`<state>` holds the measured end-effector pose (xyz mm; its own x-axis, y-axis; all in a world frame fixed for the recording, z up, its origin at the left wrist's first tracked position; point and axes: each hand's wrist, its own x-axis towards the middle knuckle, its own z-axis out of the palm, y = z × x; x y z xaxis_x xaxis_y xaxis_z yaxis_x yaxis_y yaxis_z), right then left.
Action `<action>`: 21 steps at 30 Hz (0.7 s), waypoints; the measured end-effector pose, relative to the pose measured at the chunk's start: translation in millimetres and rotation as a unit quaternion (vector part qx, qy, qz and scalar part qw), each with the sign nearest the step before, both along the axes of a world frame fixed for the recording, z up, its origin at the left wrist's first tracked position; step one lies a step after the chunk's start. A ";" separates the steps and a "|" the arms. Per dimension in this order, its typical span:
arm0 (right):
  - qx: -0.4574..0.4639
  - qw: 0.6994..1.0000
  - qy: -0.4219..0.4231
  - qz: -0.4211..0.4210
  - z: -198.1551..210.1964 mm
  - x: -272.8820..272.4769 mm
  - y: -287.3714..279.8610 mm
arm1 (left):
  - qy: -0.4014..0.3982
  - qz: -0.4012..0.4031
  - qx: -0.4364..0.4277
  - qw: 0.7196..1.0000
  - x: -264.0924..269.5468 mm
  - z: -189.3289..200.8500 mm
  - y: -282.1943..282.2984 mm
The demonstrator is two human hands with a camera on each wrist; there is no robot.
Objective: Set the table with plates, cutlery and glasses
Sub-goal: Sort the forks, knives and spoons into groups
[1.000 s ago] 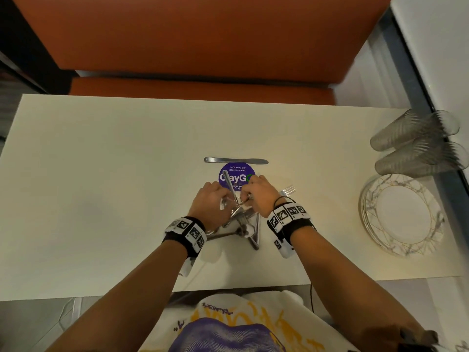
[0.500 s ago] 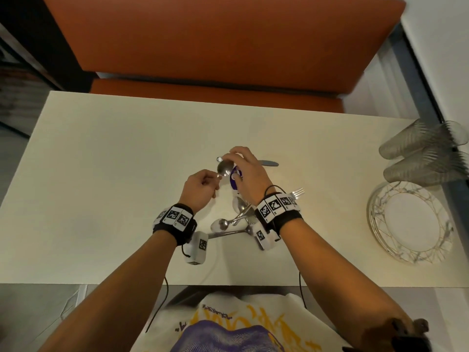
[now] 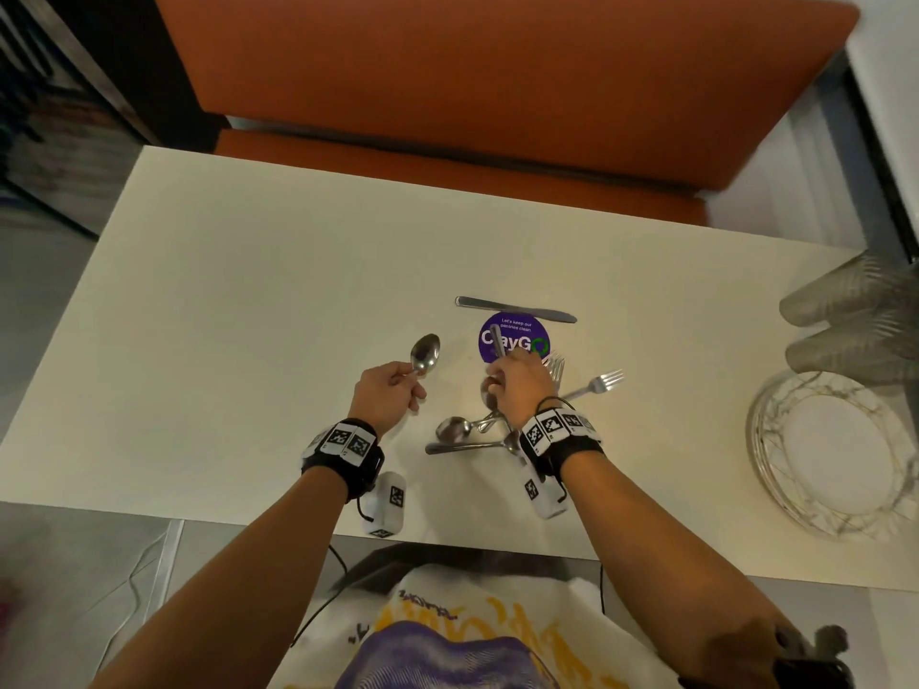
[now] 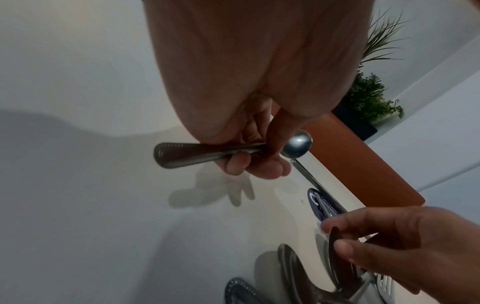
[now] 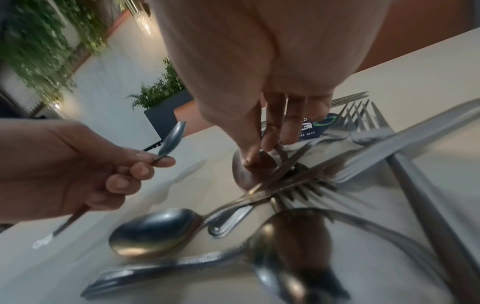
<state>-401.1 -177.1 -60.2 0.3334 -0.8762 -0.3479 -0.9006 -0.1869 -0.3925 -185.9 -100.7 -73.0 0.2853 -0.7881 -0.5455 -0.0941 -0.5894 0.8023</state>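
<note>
My left hand (image 3: 405,382) holds a steel spoon (image 3: 425,353) by its handle, bowl pointing away, a little above the cream table (image 3: 224,340); its handle (image 4: 197,153) lies across my curled fingers. My right hand (image 3: 500,385) reaches down into a crossed pile of cutlery (image 3: 462,435). Thumb and forefinger pinch the bowl of a second spoon (image 5: 246,174), whose handle (image 3: 497,340) lies over a purple round sticker (image 3: 514,338). A table knife (image 3: 514,309) lies alone beyond the sticker. Two forks (image 3: 599,382) stick out to the right of the pile.
A stack of white patterned plates (image 3: 835,455) sits at the right edge of the table, with clear ribbed glasses (image 3: 855,315) lying on their sides just behind it. An orange bench (image 3: 472,92) runs along the far side. Potted plants (image 4: 369,98) stand beyond.
Both hands were at one raised spoon near the sticker. My left hand has carried that spoon to the left, and my right hand has dropped back onto the pile and pinched another spoon.
</note>
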 end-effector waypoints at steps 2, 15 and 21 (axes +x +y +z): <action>0.002 1.000 0.003 0.011 0.3 1.1 -2.7 | -0.001 0.000 0.001 1.000 1.0 0.4 -0.3; 0.010 0.992 -0.127 -0.019 16.5 13.9 -34.1 | -0.003 0.001 -0.020 1.000 1.7 10.2 -10.5; -0.008 0.981 -0.191 -0.041 18.6 24.1 -47.2 | 0.005 0.007 -0.025 1.000 5.4 12.1 -10.0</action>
<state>-377.1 -224.3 -41.6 0.3653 -0.9099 -0.1967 -0.7010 -0.1298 -0.7013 -180.5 -110.7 -61.0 0.2914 -0.8107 -0.5078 -0.0773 -0.5490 0.8322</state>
